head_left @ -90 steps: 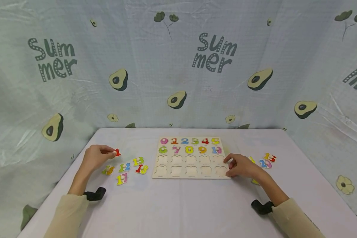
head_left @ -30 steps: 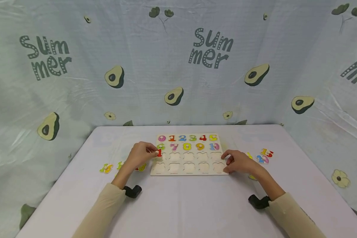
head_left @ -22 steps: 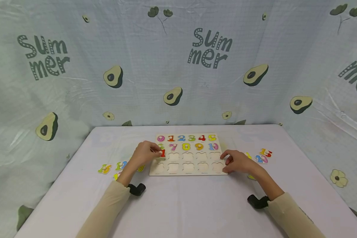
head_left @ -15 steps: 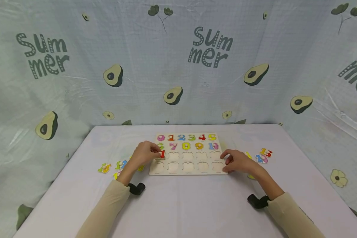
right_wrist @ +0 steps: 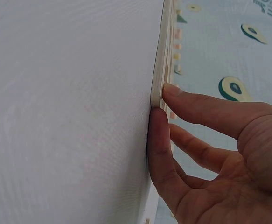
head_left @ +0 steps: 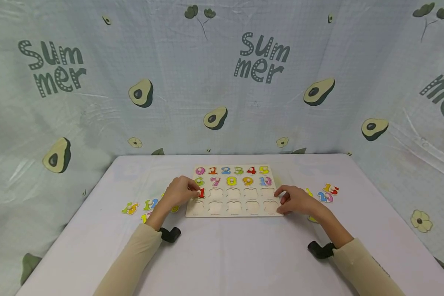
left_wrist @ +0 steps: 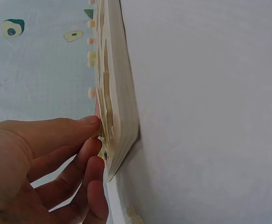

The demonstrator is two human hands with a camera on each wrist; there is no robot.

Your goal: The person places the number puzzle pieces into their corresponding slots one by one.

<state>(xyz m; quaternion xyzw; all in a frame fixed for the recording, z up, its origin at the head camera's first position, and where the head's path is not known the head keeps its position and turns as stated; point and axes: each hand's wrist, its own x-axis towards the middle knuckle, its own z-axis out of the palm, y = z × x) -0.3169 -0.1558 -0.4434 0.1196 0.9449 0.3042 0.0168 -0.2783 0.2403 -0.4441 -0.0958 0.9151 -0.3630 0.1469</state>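
Observation:
In the head view, my left hand (head_left: 179,192) is over the left side of a wooden number puzzle board (head_left: 243,205). Its thumb and fingertips pinch a number puzzle piece with a red 1 (head_left: 202,192); the rest of the piece is behind the fingers. That piece lies at the first recess of the third row, and the left wrist view shows it close against the board's face. My right hand (head_left: 297,201) grips the board's right edge. In the right wrist view, the thumb (right_wrist: 173,90) is on the face, with a finger at the board's side.
Pieces 0 to 10 fill the top two rows. Left of the board lie several loose pieces, among them a 16 (head_left: 130,209) and a 12 (head_left: 151,204), some behind the left arm. A 15 (head_left: 331,189) and a 20 (head_left: 326,197) lie right, beside partly hidden yellow pieces.
The left hand has carried the red-1 piece from the table's left side to the board, then lowered it slightly at the third row's first recess. The right hand has stayed at the board's edge.

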